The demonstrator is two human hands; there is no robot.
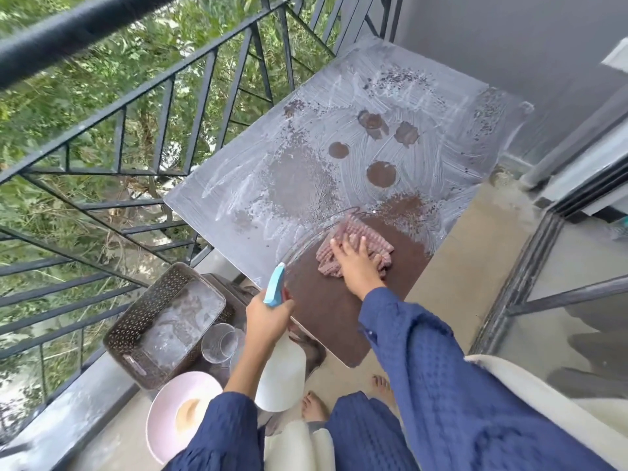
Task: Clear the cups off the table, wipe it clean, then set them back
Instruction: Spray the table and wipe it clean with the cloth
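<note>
Head view, basket (142, 321), glasses (219, 341) beside table (272, 185)

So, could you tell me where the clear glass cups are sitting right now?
The glass cups are off the table, low on the left of the head view, beside the brown basket and just above the pink plate.

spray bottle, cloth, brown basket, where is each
spray bottle (282, 375), head view, white body
cloth (353, 243), head view, ribbed part above the fingers
brown basket (136, 311), head view, perforated side wall
</note>
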